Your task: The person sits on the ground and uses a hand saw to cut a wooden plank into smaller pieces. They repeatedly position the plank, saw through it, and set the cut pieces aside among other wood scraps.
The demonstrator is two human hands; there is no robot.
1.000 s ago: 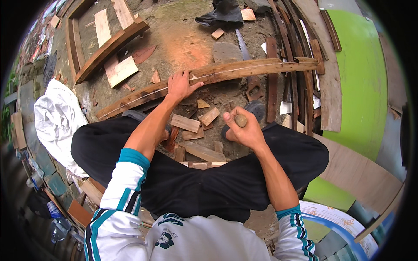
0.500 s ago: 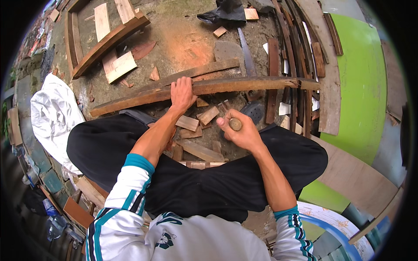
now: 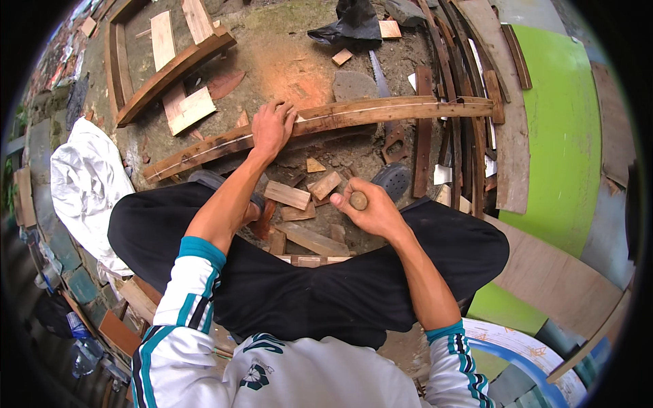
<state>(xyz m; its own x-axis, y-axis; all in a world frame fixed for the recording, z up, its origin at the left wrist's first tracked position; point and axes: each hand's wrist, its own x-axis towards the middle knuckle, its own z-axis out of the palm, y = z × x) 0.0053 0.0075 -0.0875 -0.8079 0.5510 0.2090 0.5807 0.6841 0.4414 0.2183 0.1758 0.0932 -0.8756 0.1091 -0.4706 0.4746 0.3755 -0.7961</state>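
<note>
Beam (image 3: 367, 111) spans saw (image 3: 381, 80) w/ cloth (image 3: 88, 180) L (planks (image 3: 513, 160) R).

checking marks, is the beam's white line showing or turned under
Showing: the line runs along the beam, either side of the left hand.

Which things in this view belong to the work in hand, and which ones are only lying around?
In use:
long wooden beam, held by the left hand
round-ended handle, in the right hand; its other end is hidden

Apparently just lying about:
handsaw
wood offcut
white cloth
black sheet
green board
</note>
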